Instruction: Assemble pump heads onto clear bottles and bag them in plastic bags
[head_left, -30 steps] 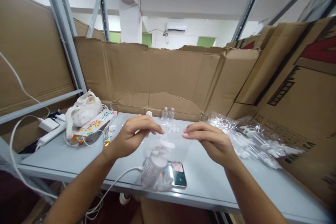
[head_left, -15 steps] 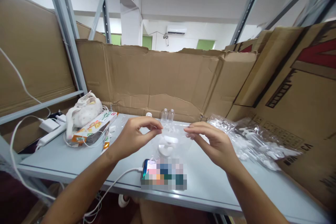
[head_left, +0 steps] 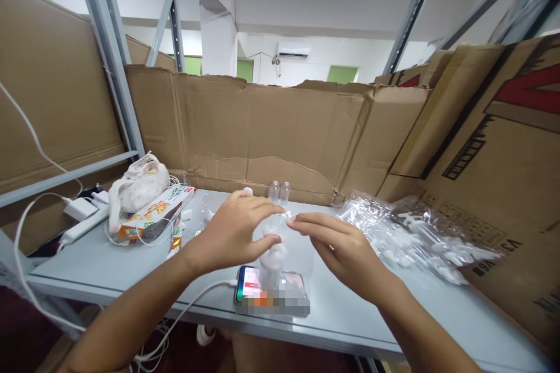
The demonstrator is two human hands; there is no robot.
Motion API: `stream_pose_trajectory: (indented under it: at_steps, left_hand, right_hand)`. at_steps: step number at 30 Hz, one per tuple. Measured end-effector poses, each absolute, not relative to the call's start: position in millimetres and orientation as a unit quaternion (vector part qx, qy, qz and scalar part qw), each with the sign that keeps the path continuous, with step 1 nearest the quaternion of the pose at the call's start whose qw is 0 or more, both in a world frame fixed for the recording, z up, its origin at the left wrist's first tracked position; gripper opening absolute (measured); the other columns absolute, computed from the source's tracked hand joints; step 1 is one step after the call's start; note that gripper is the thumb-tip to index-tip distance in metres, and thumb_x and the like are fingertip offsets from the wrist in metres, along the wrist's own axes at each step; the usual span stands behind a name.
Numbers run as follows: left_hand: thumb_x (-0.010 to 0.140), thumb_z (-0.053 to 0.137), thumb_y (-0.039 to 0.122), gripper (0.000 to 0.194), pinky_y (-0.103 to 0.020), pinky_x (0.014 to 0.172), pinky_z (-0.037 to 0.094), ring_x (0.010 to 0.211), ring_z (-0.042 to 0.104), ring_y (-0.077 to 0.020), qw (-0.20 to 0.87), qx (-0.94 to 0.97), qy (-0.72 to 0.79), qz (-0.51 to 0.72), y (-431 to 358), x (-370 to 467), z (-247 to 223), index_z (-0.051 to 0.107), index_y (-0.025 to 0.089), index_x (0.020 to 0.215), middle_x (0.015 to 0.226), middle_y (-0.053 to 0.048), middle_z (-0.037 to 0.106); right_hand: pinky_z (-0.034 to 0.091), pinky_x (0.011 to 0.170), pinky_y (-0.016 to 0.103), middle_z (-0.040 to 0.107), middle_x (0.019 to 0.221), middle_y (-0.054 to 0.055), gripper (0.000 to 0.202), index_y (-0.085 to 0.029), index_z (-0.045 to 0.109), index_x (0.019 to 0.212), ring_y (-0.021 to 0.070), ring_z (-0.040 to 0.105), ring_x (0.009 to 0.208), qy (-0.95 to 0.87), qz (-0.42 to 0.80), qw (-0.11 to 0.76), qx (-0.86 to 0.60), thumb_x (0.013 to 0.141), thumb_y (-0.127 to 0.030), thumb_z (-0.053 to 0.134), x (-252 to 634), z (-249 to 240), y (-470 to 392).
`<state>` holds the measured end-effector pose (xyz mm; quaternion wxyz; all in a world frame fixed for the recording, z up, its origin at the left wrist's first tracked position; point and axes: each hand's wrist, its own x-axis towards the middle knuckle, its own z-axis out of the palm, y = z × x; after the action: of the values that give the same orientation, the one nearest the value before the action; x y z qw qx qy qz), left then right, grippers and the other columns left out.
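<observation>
A clear plastic bag (head_left: 301,259) with white parts (head_left: 273,256) bunched inside is between my two hands, above the phone's near side. My left hand (head_left: 234,230) is at the bag's left, with the thumb beside the white parts and the fingers stretched over the top, a gap between them. At the bag's upper edge, the fingertips of my right hand (head_left: 345,245) come together on the film, the thumb mostly hidden. Below lies a phone (head_left: 249,285) with its screen lit and a white cable plugged in, partly covered by the bag.
Two small clear bottles (head_left: 279,191) stand at the back. Plastic bags of white parts (head_left: 406,233) are piled on the right. A white cloth pouch (head_left: 137,189), an orange-and-white box (head_left: 153,213) and a power strip (head_left: 85,224) sit on the left. Cardboard (head_left: 280,128) walls the table's back.
Both hands have come closer together. The left fingers and thumb have spread from a pinch. The bag is less stretched, and its white parts have bunched together, lower over the phone.
</observation>
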<state>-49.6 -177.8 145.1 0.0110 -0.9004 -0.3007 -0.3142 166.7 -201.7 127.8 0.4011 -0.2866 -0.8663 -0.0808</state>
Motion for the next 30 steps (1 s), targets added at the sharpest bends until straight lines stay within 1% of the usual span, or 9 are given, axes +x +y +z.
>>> stream_pose_trajectory:
  at_steps: [4,9,13,17,19,22,24,27,30]
  left_hand:
    - [0.084,0.051,0.023,0.015,-0.038,0.090,0.032,0.076,0.060,-0.0171,-0.004,-0.903,-0.296,-0.311,-177.6,-41.7,154.2,0.067,0.024,0.083,0.079,0.001,0.071]
    - [0.078,0.061,0.028,0.009,-0.034,0.082,0.038,0.076,0.061,-0.0174,-0.063,-0.865,-0.328,-0.375,-163.1,-56.9,162.9,0.068,0.023,0.075,0.079,0.001,0.071]
    - [0.078,0.062,0.033,0.016,-0.029,0.071,0.045,0.075,0.062,-0.0175,-0.211,-0.814,-0.334,-0.426,-157.2,-62.8,161.8,0.068,0.019,0.072,0.077,-0.003,0.070]
    - [0.081,0.060,0.030,0.016,-0.027,0.071,0.048,0.074,0.062,-0.0148,-0.335,-0.731,-0.264,-0.532,-153.2,-53.2,155.3,0.065,0.016,0.074,0.075,-0.004,0.067]
    - [0.081,0.059,0.027,0.014,-0.025,0.066,0.049,0.068,0.061,-0.0122,-0.350,-0.692,-0.239,-0.584,-151.9,-45.5,152.5,0.064,0.015,0.075,0.072,-0.002,0.065]
    - [0.079,0.061,0.027,0.012,-0.022,0.059,0.048,0.061,0.059,-0.0098,-0.337,-0.653,-0.242,-0.634,-151.8,-32.6,149.9,0.062,0.015,0.076,0.069,-0.001,0.063]
    - [0.079,0.062,0.028,0.013,-0.021,0.057,0.048,0.059,0.059,-0.0096,-0.330,-0.636,-0.250,-0.651,-152.1,-23.4,148.6,0.063,0.015,0.078,0.067,0.000,0.063]
    - [0.079,0.062,0.030,0.015,-0.022,0.056,0.050,0.060,0.060,-0.0106,-0.334,-0.620,-0.243,-0.667,-151.8,-9.2,146.2,0.062,0.015,0.080,0.067,-0.001,0.062]
    - [0.080,0.061,0.032,0.017,-0.023,0.055,0.051,0.062,0.061,-0.0112,-0.359,-0.605,-0.219,-0.677,-149.7,2.9,144.1,0.061,0.014,0.081,0.072,-0.002,0.063]
  right_hand:
    - [0.056,0.078,0.033,0.070,0.106,0.005,0.040,-0.027,0.060,0.118,0.0185,0.066,0.094,-0.875,-0.133,0.391,-0.254,0.089,-0.008,0.040,162.1,133.4,-207.1]
    - [0.056,0.082,0.031,0.068,0.109,0.005,0.042,-0.028,0.060,0.118,0.0176,0.065,0.097,-0.850,-0.147,0.426,-0.273,0.087,-0.005,0.045,183.0,138.7,-205.9]
    - [0.056,0.082,0.032,0.069,0.107,0.003,0.039,-0.031,0.063,0.113,0.0184,0.066,0.095,-0.836,-0.118,0.461,-0.275,0.086,-0.006,0.047,194.4,142.3,-203.7]
    - [0.054,0.083,0.040,0.066,0.112,0.005,0.034,-0.032,0.057,0.118,0.0208,0.066,0.093,-0.765,0.016,0.577,-0.285,0.086,-0.020,0.055,197.2,136.2,-194.3]
    - [0.053,0.084,0.045,0.057,0.125,0.009,0.050,-0.033,0.043,0.130,0.0233,0.063,0.100,-0.726,0.129,0.615,-0.279,0.084,-0.034,0.060,195.9,122.6,-187.0]
    - [0.048,0.090,0.050,0.045,0.136,0.015,0.081,-0.033,0.027,0.139,0.0292,0.055,0.115,-0.724,0.288,0.561,-0.280,0.071,-0.057,0.065,185.8,85.8,-177.8]
    - [0.042,0.096,0.052,0.041,0.139,0.016,0.095,-0.033,0.019,0.141,0.0308,0.050,0.120,-0.725,0.349,0.520,-0.287,0.064,-0.063,0.065,173.0,56.3,-175.2]
    - [0.037,0.100,0.053,0.045,0.134,0.016,0.109,-0.030,0.015,0.143,0.0318,0.048,0.121,-0.708,0.366,0.516,-0.314,0.056,-0.062,0.072,149.4,23.1,-175.9]
    - [0.042,0.096,0.048,0.051,0.128,0.014,0.091,-0.026,0.026,0.137,0.0293,0.053,0.114,-0.667,0.379,0.547,-0.334,0.064,-0.055,0.071,130.9,15.2,-177.2]
